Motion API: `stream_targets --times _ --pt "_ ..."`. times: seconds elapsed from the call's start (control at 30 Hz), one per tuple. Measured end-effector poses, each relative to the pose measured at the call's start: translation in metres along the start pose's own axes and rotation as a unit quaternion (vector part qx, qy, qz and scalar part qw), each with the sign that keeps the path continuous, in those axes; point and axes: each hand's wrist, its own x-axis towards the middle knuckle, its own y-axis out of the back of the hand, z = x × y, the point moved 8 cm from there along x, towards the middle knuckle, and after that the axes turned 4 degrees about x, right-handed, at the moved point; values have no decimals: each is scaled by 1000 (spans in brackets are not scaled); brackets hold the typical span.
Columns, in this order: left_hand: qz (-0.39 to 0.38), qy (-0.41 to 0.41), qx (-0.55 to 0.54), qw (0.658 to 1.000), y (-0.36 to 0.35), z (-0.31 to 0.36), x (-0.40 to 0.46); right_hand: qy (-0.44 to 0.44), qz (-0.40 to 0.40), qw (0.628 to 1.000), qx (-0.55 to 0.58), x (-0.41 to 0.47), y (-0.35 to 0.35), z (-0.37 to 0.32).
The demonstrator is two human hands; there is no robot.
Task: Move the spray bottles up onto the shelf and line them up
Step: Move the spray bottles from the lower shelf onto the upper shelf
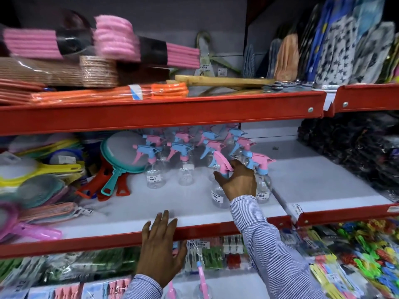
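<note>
Several clear spray bottles with pink and blue trigger heads stand on the middle shelf with the red front lip. One front-row spray bottle carries a white price label, and my right hand is closed around its neck just under the pink trigger. Another labelled bottle stands right beside it. More bottles stand in rows behind and to the left. My left hand lies flat, fingers spread, on the shelf's red front edge, holding nothing. Two further spray bottles show on the lower shelf, below my hands.
Round mesh strainers with teal and red handles lean at the left of the bottles. The white shelf surface right of the bottles is bare. An upper red shelf holds hangers. Packets of clothes pegs fill the lower shelf.
</note>
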Motion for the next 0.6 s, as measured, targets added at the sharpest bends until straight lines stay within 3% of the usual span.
stream_targets --times 0.27,0.6 --pt "2 0 -5 1000 1 0 2 -14 68 994 81 -9 3 13" --pt "11 -1 -13 1000 1 1 2 -39 65 991 112 -7 -3 22"
